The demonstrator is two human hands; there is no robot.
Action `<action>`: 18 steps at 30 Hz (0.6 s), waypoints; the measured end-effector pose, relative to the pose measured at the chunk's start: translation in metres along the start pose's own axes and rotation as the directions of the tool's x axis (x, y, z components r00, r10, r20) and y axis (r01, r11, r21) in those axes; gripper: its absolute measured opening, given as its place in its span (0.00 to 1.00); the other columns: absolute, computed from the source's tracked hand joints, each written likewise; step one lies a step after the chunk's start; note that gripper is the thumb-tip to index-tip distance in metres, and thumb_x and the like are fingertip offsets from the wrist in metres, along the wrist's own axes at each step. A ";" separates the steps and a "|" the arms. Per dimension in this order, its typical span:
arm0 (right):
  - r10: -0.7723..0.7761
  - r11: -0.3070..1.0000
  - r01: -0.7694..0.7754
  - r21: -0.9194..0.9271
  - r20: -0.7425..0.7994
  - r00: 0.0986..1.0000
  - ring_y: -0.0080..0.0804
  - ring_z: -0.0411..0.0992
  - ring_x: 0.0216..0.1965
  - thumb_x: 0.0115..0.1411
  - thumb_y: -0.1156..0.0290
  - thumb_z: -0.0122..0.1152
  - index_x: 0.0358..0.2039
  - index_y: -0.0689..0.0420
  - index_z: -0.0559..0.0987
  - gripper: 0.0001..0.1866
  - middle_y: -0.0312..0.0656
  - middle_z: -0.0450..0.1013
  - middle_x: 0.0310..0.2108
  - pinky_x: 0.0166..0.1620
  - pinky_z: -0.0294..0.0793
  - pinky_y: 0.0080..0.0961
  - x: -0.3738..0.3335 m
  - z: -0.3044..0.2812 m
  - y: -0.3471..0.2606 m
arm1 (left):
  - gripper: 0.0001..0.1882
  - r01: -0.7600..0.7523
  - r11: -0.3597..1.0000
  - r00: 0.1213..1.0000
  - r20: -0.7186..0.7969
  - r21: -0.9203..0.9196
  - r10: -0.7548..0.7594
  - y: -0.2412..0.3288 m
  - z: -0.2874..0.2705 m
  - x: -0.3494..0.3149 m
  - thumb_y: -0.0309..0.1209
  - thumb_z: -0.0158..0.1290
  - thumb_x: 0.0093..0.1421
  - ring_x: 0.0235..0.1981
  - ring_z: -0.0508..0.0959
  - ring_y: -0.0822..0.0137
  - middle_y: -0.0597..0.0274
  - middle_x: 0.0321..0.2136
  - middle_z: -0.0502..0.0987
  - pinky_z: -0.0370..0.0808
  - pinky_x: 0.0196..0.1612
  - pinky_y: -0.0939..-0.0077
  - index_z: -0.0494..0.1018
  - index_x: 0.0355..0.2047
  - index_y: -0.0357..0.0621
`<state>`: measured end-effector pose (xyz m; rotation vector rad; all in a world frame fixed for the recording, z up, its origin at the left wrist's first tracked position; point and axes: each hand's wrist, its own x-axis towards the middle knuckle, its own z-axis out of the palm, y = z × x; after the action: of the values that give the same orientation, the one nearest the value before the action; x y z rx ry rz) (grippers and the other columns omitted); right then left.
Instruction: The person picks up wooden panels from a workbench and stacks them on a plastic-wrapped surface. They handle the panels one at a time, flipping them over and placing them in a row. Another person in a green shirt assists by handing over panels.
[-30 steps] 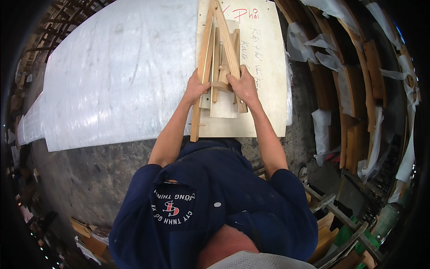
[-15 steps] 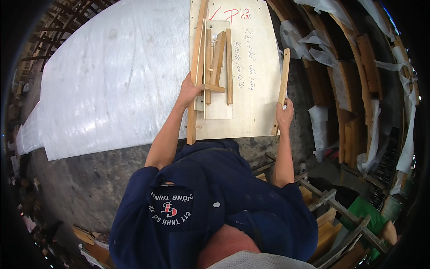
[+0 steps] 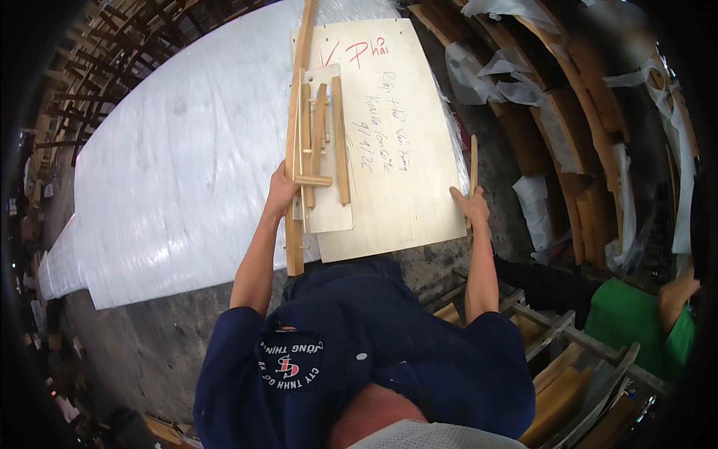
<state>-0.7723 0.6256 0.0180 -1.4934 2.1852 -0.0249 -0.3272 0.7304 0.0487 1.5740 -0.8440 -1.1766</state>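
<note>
So from the head view: the left hand (image 3: 281,191) is wrapped around a long wooden rail (image 3: 296,150), right by a short wooden crosspiece (image 3: 314,180), and the right hand (image 3: 473,206) has a slim wooden strip (image 3: 473,161) in its grip just beside the right edge of a plywood panel (image 3: 422,150), thumb toward the edge; can't tell if it's pressing on the board. The rail lies along the panel's left side, lower end poking past it. My two cents: hold the rail firmly near that crosspiece so it doesn't roll, and carry the slim piece clear of the ply edge so nothing scuffs. I'd watch the little dowels too, they look easy to knock. Material-wise, the panel's pale, flat and smooth with handwriting on it, the smaller plywood plate (image 3: 340,218) carries straight, square-edged strips with visible grain, and underneath is a big white plastic-wrapped stack (image 3: 187,150), shiny and wrinkled.
</note>
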 end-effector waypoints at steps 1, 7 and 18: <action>0.004 1.000 -0.003 -0.022 0.029 1.000 0.52 0.69 0.49 0.43 0.39 0.61 0.58 0.62 0.56 0.51 0.59 0.69 0.47 0.52 0.66 0.42 -0.005 -0.003 0.004 | 0.26 -0.014 1.000 1.000 -0.002 -0.013 0.014 -0.004 -0.004 0.000 0.28 0.54 0.55 0.42 0.74 0.68 0.55 0.44 0.73 0.74 0.45 0.74 0.63 0.53 0.32; -0.084 0.996 0.088 0.012 -0.206 0.975 0.54 0.68 0.48 0.45 0.53 0.67 0.56 0.61 0.59 0.43 0.61 0.68 0.46 0.50 0.67 0.41 -0.030 0.032 0.027 | 0.25 -0.088 0.996 0.995 0.056 0.002 0.088 -0.010 -0.021 0.000 0.27 0.54 0.54 0.39 0.75 0.70 0.57 0.43 0.73 0.75 0.42 0.75 0.64 0.52 0.33; 0.082 0.975 0.098 0.202 -0.726 0.683 0.56 0.66 0.43 0.55 0.80 0.45 0.54 0.61 0.63 0.24 0.56 0.67 0.43 0.45 0.67 0.43 -0.175 0.027 0.061 | 0.21 -0.090 0.992 0.984 0.147 -0.084 0.101 0.005 -0.045 -0.043 0.26 0.53 0.56 0.40 0.75 0.66 0.57 0.42 0.73 0.75 0.43 0.72 0.64 0.50 0.35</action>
<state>-0.7656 0.8109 0.0440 -1.5103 2.6429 -1.0198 -0.2968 0.7814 0.0694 1.3799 -0.9500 -1.2554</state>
